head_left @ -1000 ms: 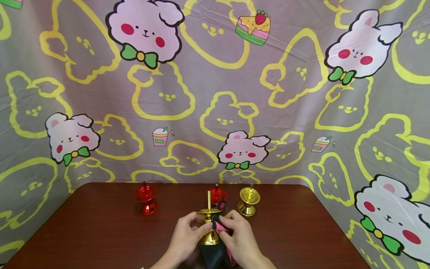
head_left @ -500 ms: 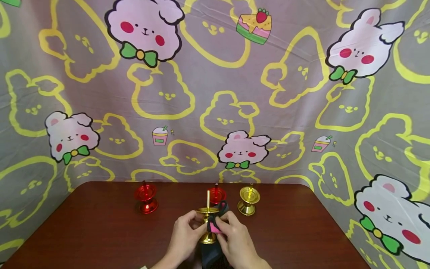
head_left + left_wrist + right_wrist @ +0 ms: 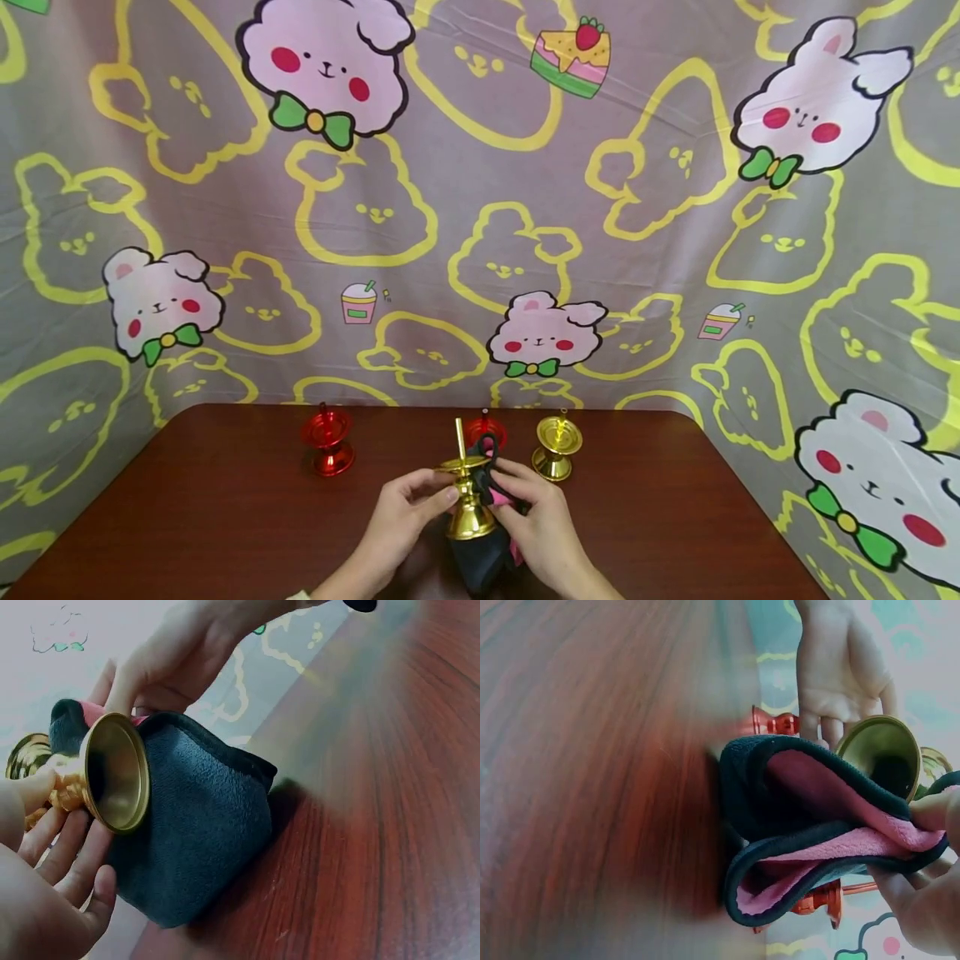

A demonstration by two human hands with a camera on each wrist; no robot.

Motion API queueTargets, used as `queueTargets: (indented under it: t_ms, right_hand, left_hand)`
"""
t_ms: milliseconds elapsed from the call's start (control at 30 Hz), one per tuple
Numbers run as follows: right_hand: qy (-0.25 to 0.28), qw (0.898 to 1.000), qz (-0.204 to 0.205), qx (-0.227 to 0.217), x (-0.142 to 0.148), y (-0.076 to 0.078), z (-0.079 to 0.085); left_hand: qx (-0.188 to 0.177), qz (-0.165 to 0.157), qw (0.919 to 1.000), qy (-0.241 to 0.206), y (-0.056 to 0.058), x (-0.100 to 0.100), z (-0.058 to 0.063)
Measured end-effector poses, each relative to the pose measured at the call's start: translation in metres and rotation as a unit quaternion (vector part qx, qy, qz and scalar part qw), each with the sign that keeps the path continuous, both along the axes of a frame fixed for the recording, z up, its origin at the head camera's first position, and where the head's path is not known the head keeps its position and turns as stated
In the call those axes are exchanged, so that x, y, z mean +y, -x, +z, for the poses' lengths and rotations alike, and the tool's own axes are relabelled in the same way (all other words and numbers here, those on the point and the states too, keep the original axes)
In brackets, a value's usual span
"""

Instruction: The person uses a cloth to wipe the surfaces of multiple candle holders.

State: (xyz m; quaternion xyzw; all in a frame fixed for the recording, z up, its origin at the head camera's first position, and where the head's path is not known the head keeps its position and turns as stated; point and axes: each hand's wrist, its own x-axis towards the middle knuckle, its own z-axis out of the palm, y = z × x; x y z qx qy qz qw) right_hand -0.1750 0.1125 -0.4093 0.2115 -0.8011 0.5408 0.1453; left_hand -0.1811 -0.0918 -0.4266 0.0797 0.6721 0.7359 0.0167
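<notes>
In the head view my left hand (image 3: 408, 517) grips a gold candlestick (image 3: 471, 523) by its stem, thumb in front. The candlestick leans slightly left, its spike pointing up. Seen from the left wrist, the hollow underside of its base (image 3: 120, 772) faces the camera. A dark cloth (image 3: 480, 562) with a pink reverse is pinched in my right hand (image 3: 543, 517), folded close against the stem's right side. The rest of the cloth hangs down below the base. In the right wrist view the cloth's pink side (image 3: 810, 776) shows between dark-edged folds.
Toward the back of the brown table (image 3: 187, 517) stand a red candlestick (image 3: 330, 442) at left and a gold one (image 3: 557, 450) at right. Another red candlestick (image 3: 495, 432) is partly hidden behind the held one. A cartoon-printed curtain (image 3: 420, 192) rises behind the table.
The cloth has shifted from across the stem to its right side, uncovering the stem. The held candlestick tilts a little more left. The standing candlesticks have stayed put.
</notes>
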Motion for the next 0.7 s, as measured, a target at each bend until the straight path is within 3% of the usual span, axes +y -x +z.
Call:
queueTargets:
  t_ms: [100,300,533,700]
  right_hand:
    - [0.015,1.000,0.009,-0.012,-0.0006,-0.0019,-0.0018]
    - [0.021,0.999,0.018,-0.020,-0.0013,-0.0029,-0.0038]
    - [0.016,0.999,0.038,-0.007,0.0004,-0.0035,-0.0043]
    - [-0.005,0.998,0.044,0.032,0.0003,-0.0045,-0.0057]
  left_hand:
    - [-0.015,-0.023,0.9996,-0.007,0.0008,-0.0017,-0.0020]
    - [0.011,-0.083,0.9965,-0.004,0.0009,-0.0032,-0.0041]
    - [0.018,-0.091,0.9957,0.004,0.0010,-0.0037,-0.0029]
    - [0.039,-0.080,0.9957,0.023,0.0002,-0.0026,-0.0021]
